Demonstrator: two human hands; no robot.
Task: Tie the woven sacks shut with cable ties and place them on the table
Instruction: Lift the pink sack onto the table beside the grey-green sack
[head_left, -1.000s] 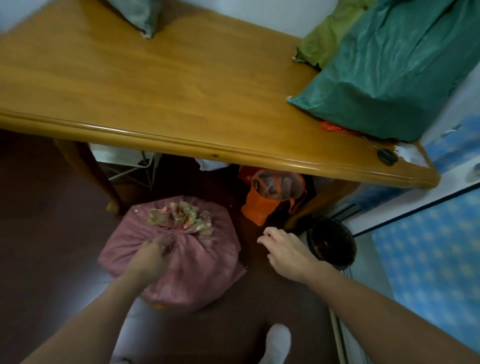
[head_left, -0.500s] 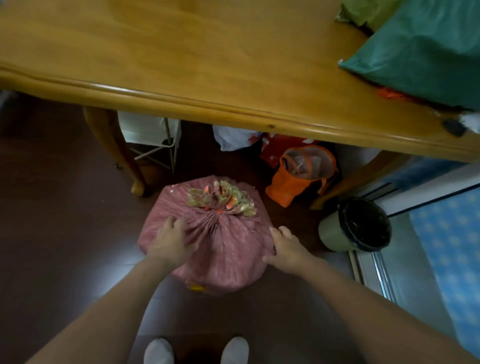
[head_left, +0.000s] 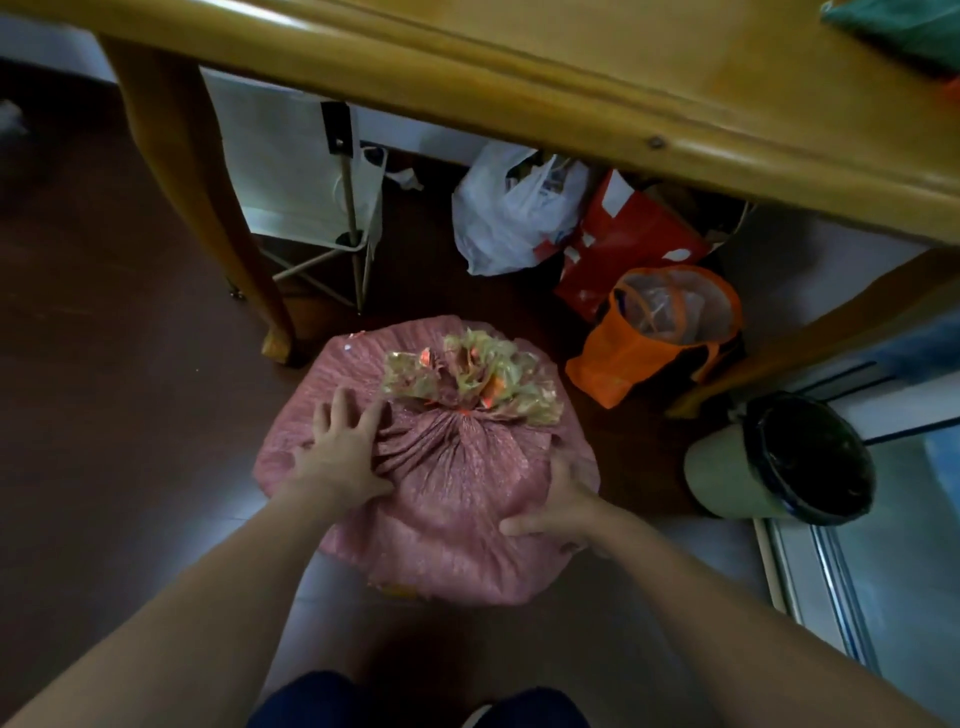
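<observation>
A home: wooden dining table (head_left: 571, 67), shopping bags (head_left: 514, 213) beneath, lined bin (head_left: 789, 467) beside

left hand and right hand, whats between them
Head view: only the pleated top of the pink sack, folds running to its tied neck, separates left hand from right hand.

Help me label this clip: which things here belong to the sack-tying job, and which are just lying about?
Job: pink woven sack, gathered at the neck; left hand and right hand on it; wooden table; green sack on the table.

Lying about: white plastic bag, red bag, orange bag, bin, white folding frame.
</observation>
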